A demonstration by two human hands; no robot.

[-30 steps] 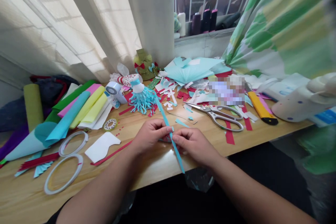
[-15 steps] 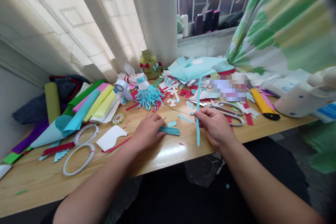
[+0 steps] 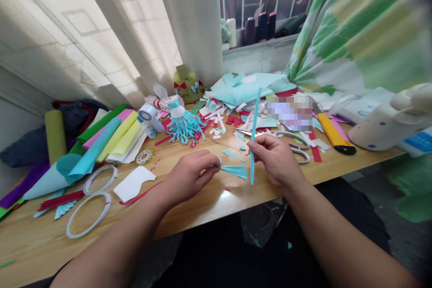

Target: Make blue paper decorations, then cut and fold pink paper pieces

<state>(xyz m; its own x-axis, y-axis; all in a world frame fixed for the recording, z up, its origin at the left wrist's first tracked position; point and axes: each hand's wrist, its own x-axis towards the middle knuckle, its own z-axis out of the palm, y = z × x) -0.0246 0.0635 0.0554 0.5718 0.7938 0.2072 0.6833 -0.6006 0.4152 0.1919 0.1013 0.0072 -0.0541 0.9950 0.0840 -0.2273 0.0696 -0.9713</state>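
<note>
My left hand (image 3: 191, 175) pinches the narrow end of a small pleated teal paper fan (image 3: 234, 171), lifted just above the wooden table (image 3: 209, 198). My right hand (image 3: 275, 159) is closed on a long thin teal paper strip (image 3: 254, 130), held almost upright right beside the fan's spread end. Both hands hover near the table's front edge, close together.
Scissors (image 3: 297, 144) lie just behind my right hand. A fringed teal paper figure (image 3: 182, 123), paper scraps, a tape dispenser (image 3: 148, 117), rolled coloured sheets (image 3: 104, 137), tape rings (image 3: 89, 213), a white card piece (image 3: 133, 182) and a yellow utility knife (image 3: 332, 132) crowd the table.
The hands separated: the right took the teal strip away and raised it upright. The left picked the pleated fan up off the table and now holds it by one end.
</note>
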